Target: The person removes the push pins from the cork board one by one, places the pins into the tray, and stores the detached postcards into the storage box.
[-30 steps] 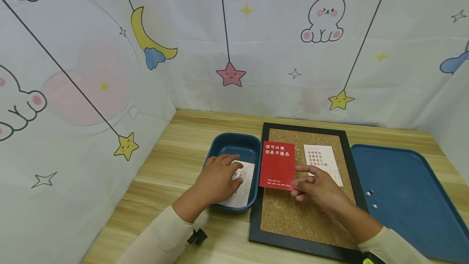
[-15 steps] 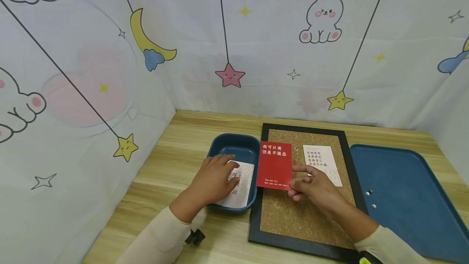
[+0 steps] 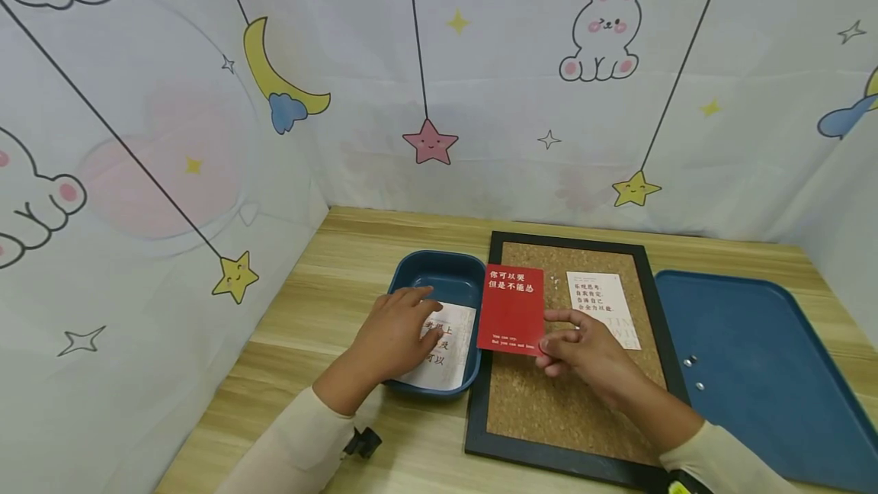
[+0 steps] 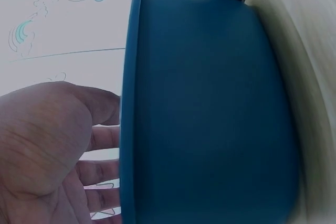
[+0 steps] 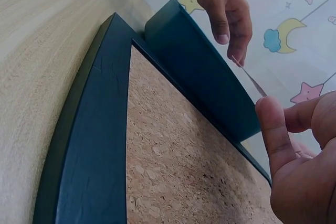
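In the head view, my right hand (image 3: 586, 353) pinches a red card (image 3: 511, 311) with white lettering by its lower right corner, above the left frame edge of a corkboard (image 3: 542, 410). Seen edge-on in the right wrist view, the card (image 5: 254, 83) stands out from the thumb. My left hand (image 3: 391, 338) hovers over a deep blue bin (image 3: 446, 269) with relaxed, spread fingers. A white card (image 3: 456, 345) with black characters lies in the bin, partly covered by that hand; I cannot tell whether the fingers touch it. The bin's wall (image 4: 210, 108) fills the left wrist view.
On the corkboard's upper right lies another white card (image 3: 598, 299), partly behind my right hand. A flat blue tray (image 3: 761, 357) stands to the right, with several tiny shiny pieces (image 3: 693, 361) at its left. A patterned curtain (image 3: 507, 97) encloses the wooden table (image 3: 357, 238).
My right hand and the red card have shifted slightly left. My left hand has drawn a little left too, uncovering more characters on the white card in the bin.
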A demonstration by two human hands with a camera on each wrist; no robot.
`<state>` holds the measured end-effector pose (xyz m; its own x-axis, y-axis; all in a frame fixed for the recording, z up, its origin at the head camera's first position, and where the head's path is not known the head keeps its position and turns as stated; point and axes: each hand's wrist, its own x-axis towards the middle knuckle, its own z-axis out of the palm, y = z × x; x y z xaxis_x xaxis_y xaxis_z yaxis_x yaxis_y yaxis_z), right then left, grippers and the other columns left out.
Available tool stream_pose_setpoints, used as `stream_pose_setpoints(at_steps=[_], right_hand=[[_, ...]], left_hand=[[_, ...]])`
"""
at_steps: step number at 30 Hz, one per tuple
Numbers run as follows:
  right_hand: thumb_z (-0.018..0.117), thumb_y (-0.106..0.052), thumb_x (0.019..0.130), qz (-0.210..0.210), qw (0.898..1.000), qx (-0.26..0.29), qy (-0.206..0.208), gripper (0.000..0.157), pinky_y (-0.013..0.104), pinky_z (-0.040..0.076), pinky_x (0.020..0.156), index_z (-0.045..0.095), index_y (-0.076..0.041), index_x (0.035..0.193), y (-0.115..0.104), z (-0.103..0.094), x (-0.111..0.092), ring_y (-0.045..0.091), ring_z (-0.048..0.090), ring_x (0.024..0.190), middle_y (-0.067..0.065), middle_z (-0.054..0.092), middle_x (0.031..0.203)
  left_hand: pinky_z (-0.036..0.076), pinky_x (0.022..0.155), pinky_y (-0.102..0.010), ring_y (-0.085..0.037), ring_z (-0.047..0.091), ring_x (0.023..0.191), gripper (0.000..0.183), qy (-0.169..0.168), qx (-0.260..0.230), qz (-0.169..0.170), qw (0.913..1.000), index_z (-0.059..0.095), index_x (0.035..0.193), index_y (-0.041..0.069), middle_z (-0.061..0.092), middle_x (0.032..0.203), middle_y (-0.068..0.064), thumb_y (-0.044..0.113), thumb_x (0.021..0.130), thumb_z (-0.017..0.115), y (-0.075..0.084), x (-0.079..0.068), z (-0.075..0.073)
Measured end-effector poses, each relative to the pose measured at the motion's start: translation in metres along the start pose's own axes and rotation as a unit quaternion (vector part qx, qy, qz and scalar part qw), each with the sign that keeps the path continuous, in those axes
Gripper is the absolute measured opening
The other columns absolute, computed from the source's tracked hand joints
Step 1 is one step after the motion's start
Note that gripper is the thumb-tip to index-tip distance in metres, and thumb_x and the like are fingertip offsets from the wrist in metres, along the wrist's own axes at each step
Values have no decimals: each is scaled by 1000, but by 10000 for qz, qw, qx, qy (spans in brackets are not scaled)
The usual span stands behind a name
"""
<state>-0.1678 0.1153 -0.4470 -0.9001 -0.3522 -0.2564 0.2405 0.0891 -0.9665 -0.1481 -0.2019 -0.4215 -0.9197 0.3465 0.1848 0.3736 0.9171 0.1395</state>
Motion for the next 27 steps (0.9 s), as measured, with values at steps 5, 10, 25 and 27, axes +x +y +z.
stream_pose_setpoints(at_steps=[5, 10, 25, 27], right_hand=[[64, -1, 99, -3, 10000, -12, -14, 58, 35, 61, 70, 36, 6, 148, 0, 1, 0, 25, 73, 81, 18, 71, 99], [64, 0, 99, -4, 10000, 12, -20, 57, 34, 61, 70, 35, 6, 148, 0, 2, 0, 25, 73, 80, 18, 71, 99], [65, -1, 98, 50, 10000, 66, 13, 56, 36, 61, 69, 37, 5, 146, -1, 8, 1, 27, 73, 79, 19, 71, 100], [65, -2, 98, 67, 9999, 76, 22, 56, 36, 61, 69, 37, 5, 146, -1, 9, 1, 27, 73, 79, 19, 71, 100]], left_hand=[[41, 105, -58, -33, 52, 133, 34, 5, -62, -31, 10000, 72, 125, 13, 59, 143, -13, 32, 96, 72, -3, -2, -1], [42, 105, -58, -33, 52, 134, 34, 4, -111, -69, 9999, 71, 125, 13, 58, 143, -13, 31, 97, 71, -5, -3, -1], [42, 106, -57, -35, 53, 134, 33, -61, -209, -285, 9994, 72, 124, 12, 58, 143, -14, 32, 97, 72, -9, -5, 1], [42, 106, -56, -34, 53, 134, 33, -37, -220, -306, 9993, 72, 123, 12, 59, 143, -14, 31, 96, 72, -10, -5, 1]])
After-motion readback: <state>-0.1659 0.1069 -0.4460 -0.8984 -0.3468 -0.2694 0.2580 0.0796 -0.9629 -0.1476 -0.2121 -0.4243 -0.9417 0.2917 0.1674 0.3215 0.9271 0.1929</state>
